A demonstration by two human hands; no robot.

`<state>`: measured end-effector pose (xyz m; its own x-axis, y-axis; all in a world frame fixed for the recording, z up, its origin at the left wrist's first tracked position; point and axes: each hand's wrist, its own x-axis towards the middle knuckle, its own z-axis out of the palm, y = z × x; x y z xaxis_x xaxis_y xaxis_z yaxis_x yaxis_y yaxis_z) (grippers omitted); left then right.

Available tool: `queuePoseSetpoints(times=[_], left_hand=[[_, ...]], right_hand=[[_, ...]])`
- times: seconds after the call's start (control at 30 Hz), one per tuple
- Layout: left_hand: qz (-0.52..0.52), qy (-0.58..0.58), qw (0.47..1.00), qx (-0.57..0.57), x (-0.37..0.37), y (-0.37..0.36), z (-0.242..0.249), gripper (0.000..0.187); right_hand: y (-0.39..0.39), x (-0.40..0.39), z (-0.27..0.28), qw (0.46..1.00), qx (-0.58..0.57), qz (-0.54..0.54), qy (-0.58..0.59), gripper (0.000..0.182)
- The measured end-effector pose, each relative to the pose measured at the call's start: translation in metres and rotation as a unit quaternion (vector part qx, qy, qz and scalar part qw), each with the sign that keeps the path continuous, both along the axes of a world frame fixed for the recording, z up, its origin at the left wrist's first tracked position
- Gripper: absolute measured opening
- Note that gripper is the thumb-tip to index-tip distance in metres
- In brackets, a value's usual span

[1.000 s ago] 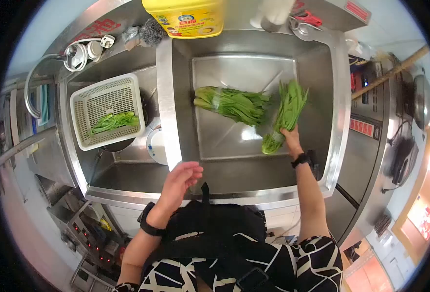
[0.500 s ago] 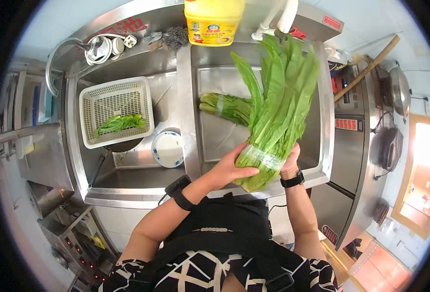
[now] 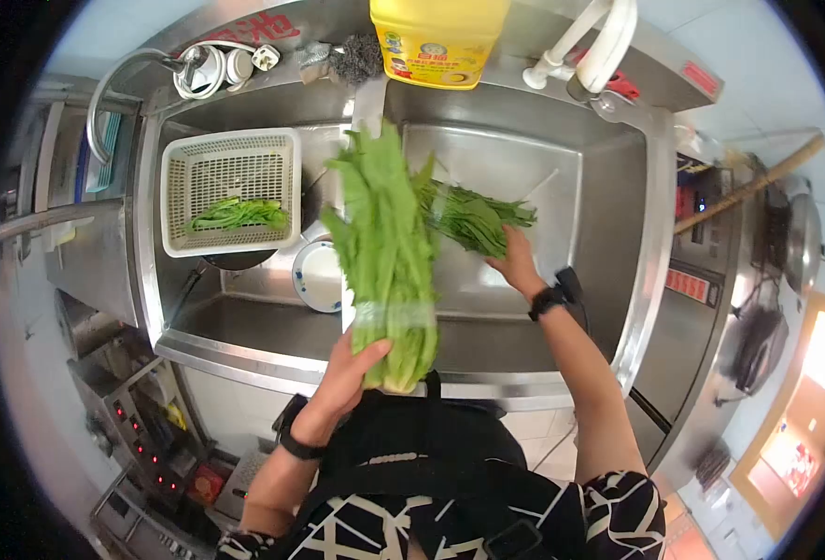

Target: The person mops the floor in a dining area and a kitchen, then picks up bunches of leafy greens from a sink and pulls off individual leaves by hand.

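Note:
My left hand (image 3: 349, 375) is closed round the base of a large bunch of leafy lettuce (image 3: 380, 229), bound with clear tape. The bunch stands upright in view across the divider between the two sink basins, leaf tips pointing away from me. In the right basin lies a second taped bunch of leafy greens (image 3: 478, 220), its stem end partly hidden behind the first. My right hand (image 3: 519, 265) is at the near edge of its leaves, thumb apart from the fingers; the fingertips are partly hidden.
A white plastic basket (image 3: 232, 140) with some loose greens (image 3: 237, 215) sits in the left basin, near a white plate (image 3: 317, 278). Behind the basins stand a yellow jug (image 3: 438, 47), a dark scrubber (image 3: 356, 60) and a white tap (image 3: 608, 42).
The large bunch has moved left, from both hands into my left hand alone. My right hand has let go of it and moved to the bunch in the right basin.

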<state>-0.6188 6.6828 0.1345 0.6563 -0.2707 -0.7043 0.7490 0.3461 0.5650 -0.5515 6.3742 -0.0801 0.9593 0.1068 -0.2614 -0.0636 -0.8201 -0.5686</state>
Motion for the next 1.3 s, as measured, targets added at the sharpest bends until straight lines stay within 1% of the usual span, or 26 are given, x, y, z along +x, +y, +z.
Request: queuePoseSetpoints(times=[0.03,0.07,0.13,0.17,0.2,0.23,0.27,0.3,0.37,0.4,0.43,0.47,0.5,0.53,0.57,0.63,0.67,0.73,0.77,0.83,0.93,1.07,1.13,1.23,1.27,1.3], left_hand=[[0.004,0.007,1.000,0.012,-0.004,0.001,0.005,0.046],[0.027,0.018,0.999,0.035,-0.009,0.002,0.011,0.046],[0.058,0.028,0.996,0.065,-0.016,-0.005,0.017,0.046],[0.079,0.026,0.994,0.076,-0.020,-0.010,0.018,0.053],[0.101,0.024,0.991,0.086,-0.022,-0.013,0.018,0.060],[0.108,0.025,0.989,0.094,-0.024,-0.017,0.016,0.060],[0.123,0.031,0.987,0.095,-0.027,-0.022,0.016,0.061],[0.137,0.037,0.985,0.094,-0.031,-0.024,0.016,0.062],[0.134,0.041,0.984,0.109,-0.041,-0.024,0.015,0.061],[0.147,0.045,0.984,0.093,-0.039,-0.027,0.018,0.053],[0.158,0.047,0.983,0.075,-0.037,-0.028,0.019,0.046],[0.149,0.046,0.985,0.074,-0.038,-0.028,0.019,0.046],[0.138,0.045,0.987,0.066,-0.039,-0.026,0.018,0.046],[0.120,0.034,0.990,0.061,-0.039,-0.024,0.017,0.046],[0.099,0.023,0.993,0.053,-0.039,-0.024,0.016,0.047],[0.054,-0.002,0.997,0.057,-0.036,-0.025,0.015,0.047],[0.026,-0.011,0.998,0.054,-0.031,-0.010,0.014,0.047],[-0.019,-0.029,0.999,0.039,-0.023,-0.002,0.012,0.047],[-0.050,-0.031,0.998,0.027,-0.020,0.003,0.011,0.046],[-0.096,-0.038,0.995,0.002,-0.010,0.014,0.011,0.045],[-0.147,-0.024,0.987,-0.052,0.000,0.021,0.007,0.041],[-0.187,-0.025,0.980,-0.067,0.010,0.025,0.016,0.042],[-0.203,-0.075,0.972,-0.090,0.007,0.023,0.014,0.046],[-0.230,-0.111,0.965,-0.049,0.002,0.010,0.021,0.051],[-0.233,-0.106,0.965,-0.061,0.001,0.005,0.024,0.056],[-0.232,-0.109,0.965,-0.058,0.000,0.000,0.026,0.056]], right_hand=[[0.018,0.013,-0.007,0.997,-0.040,0.024,-0.063,0.088],[0.035,0.023,-0.013,0.998,-0.028,0.029,-0.058,0.088],[0.060,0.046,-0.024,0.975,-0.212,0.061,-0.004,0.098],[0.061,0.054,-0.038,0.976,-0.205,0.068,-0.005,0.098],[0.060,0.058,-0.063,0.966,-0.247,0.080,0.000,0.099],[0.060,0.060,-0.086,0.954,-0.287,0.091,0.007,0.101],[0.053,0.065,-0.105,0.956,-0.272,0.106,-0.008,0.097],[0.048,0.072,-0.093,0.958,-0.266,0.110,-0.006,0.097],[0.032,0.084,-0.058,0.984,-0.056,0.126,0.109,0.082],[0.028,0.085,-0.045,0.985,-0.040,0.106,0.127,0.063],[0.018,0.085,-0.028,0.986,-0.044,0.102,0.123,0.063],[0.004,0.081,-0.004,0.957,0.155,0.046,0.242,0.056],[-0.012,0.071,0.022,0.872,0.347,-0.019,0.345,0.048],[-0.021,0.058,0.067,0.813,0.413,-0.124,0.391,0.042],[-0.037,0.044,0.099,0.817,0.407,-0.141,0.383,0.042],[-0.070,0.009,0.154,0.760,0.459,-0.224,0.402,0.039],[-0.061,-0.006,0.189,0.765,0.449,-0.247,0.389,0.039],[-0.052,-0.042,0.240,0.575,0.650,-0.339,0.362,0.040],[-0.046,-0.056,0.254,0.522,0.702,-0.348,0.337,0.040],[-0.032,-0.080,0.273,0.499,0.742,-0.352,0.275,0.040],[-0.019,-0.112,0.287,0.493,0.767,-0.362,0.196,0.040],[-0.015,-0.153,0.294,0.509,0.762,-0.383,0.117,0.040],[-0.017,-0.172,0.296,0.519,0.756,-0.388,0.092,0.040],[-0.025,-0.191,0.294,0.538,0.744,-0.390,0.063,0.040],[-0.028,-0.195,0.293,0.545,0.739,-0.392,0.055,0.040],[-0.031,-0.201,0.294,0.551,0.733,-0.396,0.049,0.040]])
